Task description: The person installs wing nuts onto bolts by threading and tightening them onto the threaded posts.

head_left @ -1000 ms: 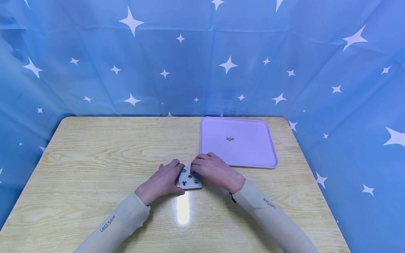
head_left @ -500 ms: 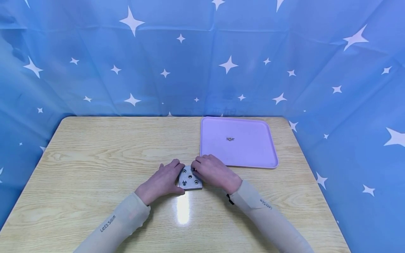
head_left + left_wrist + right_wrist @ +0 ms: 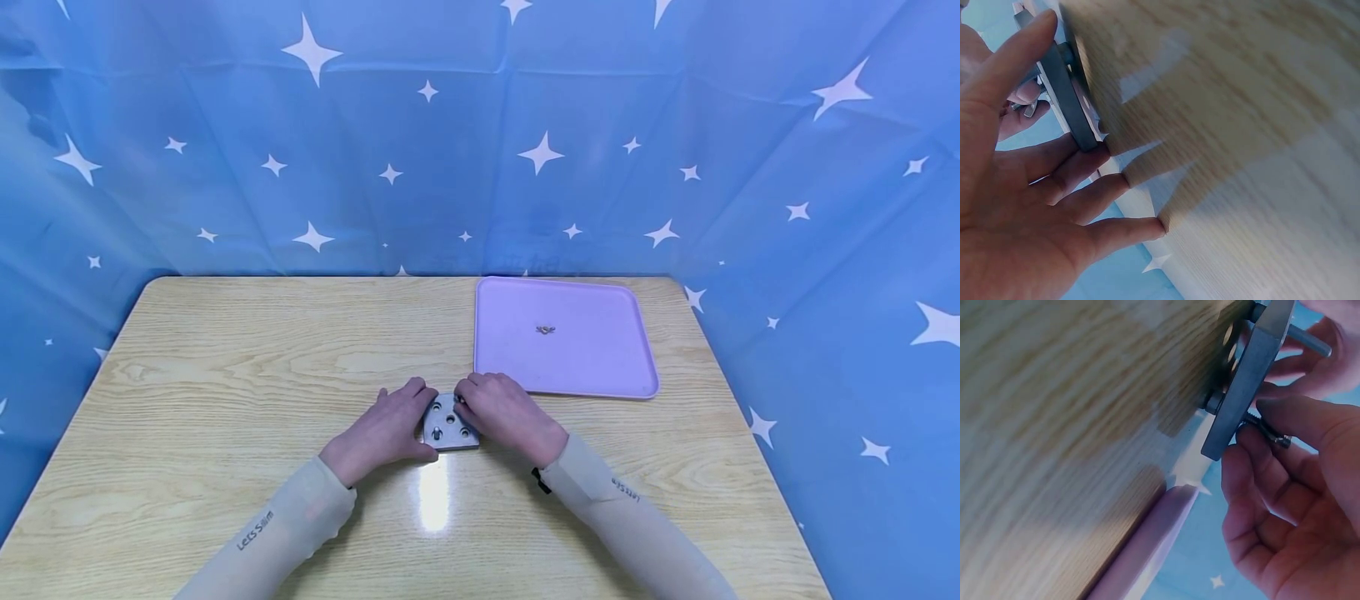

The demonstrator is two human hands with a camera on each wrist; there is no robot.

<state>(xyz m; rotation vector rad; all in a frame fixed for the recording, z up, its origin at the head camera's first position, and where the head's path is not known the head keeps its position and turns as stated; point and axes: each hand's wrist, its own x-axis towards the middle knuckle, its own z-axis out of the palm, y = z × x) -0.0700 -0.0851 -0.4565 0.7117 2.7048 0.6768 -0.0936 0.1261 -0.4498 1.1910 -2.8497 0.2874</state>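
A grey metal plate (image 3: 450,435) with several holes and one curved edge lies in the middle of the table. My left hand (image 3: 390,425) grips it at its left side, thumb at the near edge and fingers at the far edge. A smooth metal pin (image 3: 1310,340) stands up from the plate near that thumb. At the plate's far right corner, my right hand (image 3: 506,412) pinches a small threaded screw (image 3: 1266,429) between thumb and fingers. In the right wrist view the screw stands at the plate's upper face; how deep it sits is hidden.
A lilac tray (image 3: 600,367) lies at the back right, close behind my right hand. On it rests a small brass-coloured metal piece (image 3: 545,330), too small to make out. The wood-grain table (image 3: 262,350) ends at a blue star-printed curtain (image 3: 465,192).
My right hand has shifted slightly toward me at the plate's far right corner, its wrist and forearm swinging left. My left hand and the plate have stayed put.
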